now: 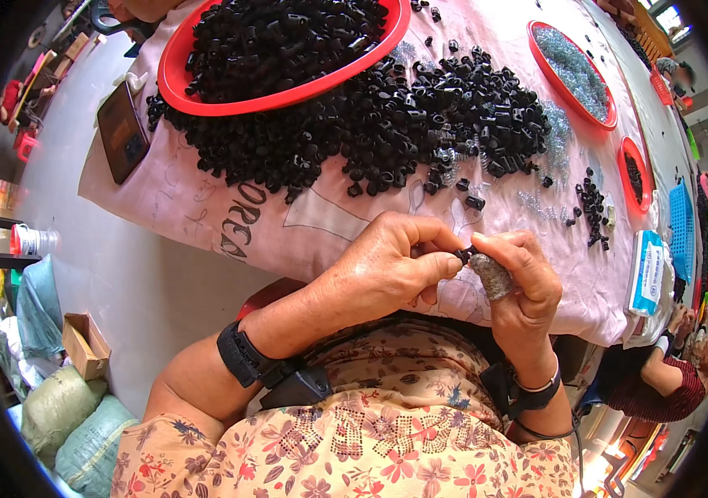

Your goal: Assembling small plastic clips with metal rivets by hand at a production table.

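Observation:
Close to the table's near edge, my two hands meet with their fingertips together at a small black plastic piece (466,254). My left hand (408,264) is closed, pinching it from the left between thumb and forefinger. From the other side, my right hand (530,282) is closed on it too. A grey wrap (492,278) covers one of its digits. Which part of the piece each hand holds is mostly hidden by the fingers. Beyond my hands spreads a large heap of similar black plastic pieces (370,124), with metal springs (453,158) scattered among them.
A big red basin (173,91) of black pieces stands far left, near a phone (123,133). Red trays hold springs (574,70) and dark parts (634,176) at right. A tissue pack (646,274) and blue basket (681,228) lie nearby. Another person (648,382) sits at right.

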The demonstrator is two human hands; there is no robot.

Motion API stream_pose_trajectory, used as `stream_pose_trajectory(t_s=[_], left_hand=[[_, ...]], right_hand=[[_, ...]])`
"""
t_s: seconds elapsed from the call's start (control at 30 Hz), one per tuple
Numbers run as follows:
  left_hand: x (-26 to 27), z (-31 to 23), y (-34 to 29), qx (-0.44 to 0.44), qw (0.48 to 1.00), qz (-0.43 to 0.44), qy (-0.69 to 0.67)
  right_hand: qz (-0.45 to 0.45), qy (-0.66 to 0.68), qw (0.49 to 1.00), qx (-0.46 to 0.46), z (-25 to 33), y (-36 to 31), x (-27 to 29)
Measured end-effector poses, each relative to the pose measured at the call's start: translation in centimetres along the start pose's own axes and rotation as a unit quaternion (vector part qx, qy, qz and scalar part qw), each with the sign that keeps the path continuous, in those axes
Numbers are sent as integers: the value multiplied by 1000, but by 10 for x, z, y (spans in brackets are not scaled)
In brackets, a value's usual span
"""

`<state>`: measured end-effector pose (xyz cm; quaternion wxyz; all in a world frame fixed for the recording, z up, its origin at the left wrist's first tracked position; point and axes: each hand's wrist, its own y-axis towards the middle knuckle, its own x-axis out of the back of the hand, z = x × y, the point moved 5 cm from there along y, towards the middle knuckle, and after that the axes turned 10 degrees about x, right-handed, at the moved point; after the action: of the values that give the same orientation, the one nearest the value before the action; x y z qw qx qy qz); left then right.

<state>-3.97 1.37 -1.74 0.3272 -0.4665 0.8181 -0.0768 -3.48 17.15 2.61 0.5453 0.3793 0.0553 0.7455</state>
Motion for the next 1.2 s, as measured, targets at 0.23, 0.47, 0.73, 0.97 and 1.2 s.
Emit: stream_pose_trajectory(t_s=[0.23,0.47,0.73,0.97,1.2], left_hand=[[0,0,0,2,1000,-5,3],[1,1,-1,2,1000,-7,-7],[0,0,-1,-9,1000,-5,0],[2,-2,-2,-18,1000,-1,-6],[3,-3,-2,-24,1000,6,3]], right_hand=[[11,-25,999,23,3,4,1],[21,-36,999,28,3,4,0],[7,-13,1000,12,2,3,-3],[7,-28,999,34,3,4,-3],[16,-17,999,45,1,1,-9]])
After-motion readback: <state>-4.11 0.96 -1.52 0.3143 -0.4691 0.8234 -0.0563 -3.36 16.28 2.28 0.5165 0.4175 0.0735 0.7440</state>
